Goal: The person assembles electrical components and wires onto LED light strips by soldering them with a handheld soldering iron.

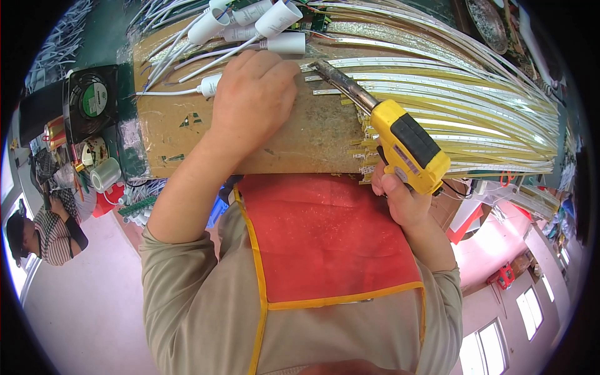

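My left hand (253,94) is closed over a white plastic cylinder (209,85), whose white cable runs out to the left. Most of that cylinder and my fingertips are hidden under the hand. My right hand (400,194) grips a yellow and black soldering gun (409,147), fingers wrapped round its handle. The gun's metal barrel slants up and left, and its tip is beside my left fingers, at the left end of an LED strip (375,62). Whether the tip touches the strip I cannot tell.
Several white cylinders with cables (278,19) lie at the far side of the brown board (181,134). Many LED strips (456,115) fan out to the right. A black fan (94,97) and a tape roll (105,175) stand left. Another person (50,231) is at far left.
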Tool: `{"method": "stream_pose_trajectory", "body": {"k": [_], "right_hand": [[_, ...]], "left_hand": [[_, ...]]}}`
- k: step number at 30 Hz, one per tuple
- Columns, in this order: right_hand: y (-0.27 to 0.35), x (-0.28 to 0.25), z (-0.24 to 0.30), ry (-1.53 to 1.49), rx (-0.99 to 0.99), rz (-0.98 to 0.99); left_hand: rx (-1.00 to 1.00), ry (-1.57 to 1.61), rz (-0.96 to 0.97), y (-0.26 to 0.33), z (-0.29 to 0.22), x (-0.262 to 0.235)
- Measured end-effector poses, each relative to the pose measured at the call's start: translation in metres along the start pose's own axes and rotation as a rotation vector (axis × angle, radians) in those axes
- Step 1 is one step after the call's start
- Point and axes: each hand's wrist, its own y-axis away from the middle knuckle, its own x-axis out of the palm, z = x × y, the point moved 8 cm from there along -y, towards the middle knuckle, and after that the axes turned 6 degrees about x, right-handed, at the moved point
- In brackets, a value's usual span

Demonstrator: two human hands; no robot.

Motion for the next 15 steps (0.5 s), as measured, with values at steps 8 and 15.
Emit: {"method": "stream_pose_trajectory", "body": {"k": [8,15], "right_hand": [[0.0,-0.0012,-0.0018,0.036,-0.012,0.006],[-0.0003,-0.0005,-0.0028,0.039,0.015,0.009]], "left_hand": [[0.011,0.025,-0.026,-0.0008,-0.0005,-0.0015],[-0.034,0.016,0.009,-0.0003,0.0024,-0.001]]}}
